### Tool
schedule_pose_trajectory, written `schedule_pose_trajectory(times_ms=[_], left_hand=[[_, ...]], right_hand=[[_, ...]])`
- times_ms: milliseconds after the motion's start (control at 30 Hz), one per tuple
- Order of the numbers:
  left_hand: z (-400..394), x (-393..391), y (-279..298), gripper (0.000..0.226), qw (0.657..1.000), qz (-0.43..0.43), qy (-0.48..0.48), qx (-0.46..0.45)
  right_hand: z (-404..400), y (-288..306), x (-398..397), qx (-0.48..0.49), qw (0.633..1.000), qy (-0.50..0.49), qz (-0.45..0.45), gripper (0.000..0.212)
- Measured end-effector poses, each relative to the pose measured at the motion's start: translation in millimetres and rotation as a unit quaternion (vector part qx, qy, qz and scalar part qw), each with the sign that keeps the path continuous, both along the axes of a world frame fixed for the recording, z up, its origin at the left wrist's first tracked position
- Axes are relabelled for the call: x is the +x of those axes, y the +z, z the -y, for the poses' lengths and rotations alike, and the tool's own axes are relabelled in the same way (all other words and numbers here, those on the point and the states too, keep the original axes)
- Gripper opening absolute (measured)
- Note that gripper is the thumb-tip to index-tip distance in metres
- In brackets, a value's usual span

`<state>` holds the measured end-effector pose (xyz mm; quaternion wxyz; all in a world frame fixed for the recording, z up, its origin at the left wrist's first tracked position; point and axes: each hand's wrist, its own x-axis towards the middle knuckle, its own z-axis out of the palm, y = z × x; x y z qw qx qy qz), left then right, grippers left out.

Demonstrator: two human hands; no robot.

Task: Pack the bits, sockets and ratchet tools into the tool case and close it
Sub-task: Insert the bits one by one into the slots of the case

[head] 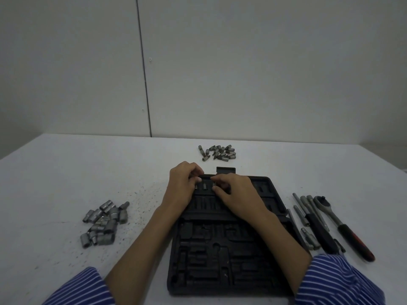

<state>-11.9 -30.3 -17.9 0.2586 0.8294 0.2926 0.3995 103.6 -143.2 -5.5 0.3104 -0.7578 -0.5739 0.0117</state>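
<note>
Fingers [199,179] of both hands pinch small bits into the tool case's [222,256] far row, mid-desk. Barely begun, I'd say: sockets [102,221] left, bit pile [218,152] far edge, ratchet [339,223] right, all unpacked.

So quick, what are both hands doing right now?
Left hand: fingers curled, pinching a small bit over the case.
Right hand: fingers curled, pinching another bit at the same slots.
</note>
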Motion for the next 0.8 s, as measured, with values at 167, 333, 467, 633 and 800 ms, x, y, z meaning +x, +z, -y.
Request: schedule_pose_trajectory(times_ms=[167,333,467,633,800], left_hand=[[-1,1,-1,0.016,1.0,0.009,-0.008,0.018],[-4,3,-6,0.013,0.999,-0.025,-0.014,0.034],[-7,4,-9,0.013,0.998,-0.054,-0.011,0.027],[-8,4,-11,0.014,0.997,-0.073,0.006,0.03],[-9,5,-12,0.014,0.997,-0.077,0.013,0.024]], right_hand=[[1,1,0,-0.007,1.0,0.003,0.007,0.032],[1,2,0,-0.015,1.0,0.003,0.006,0.032],[2,2,0,-0.02,1.0,0.004,0.007,0.031],[3,3,0,-0.018,1.0,0.002,-0.008,0.028],[3,5,-1,-0.02,1.0,-0.001,-0.01,0.032]])
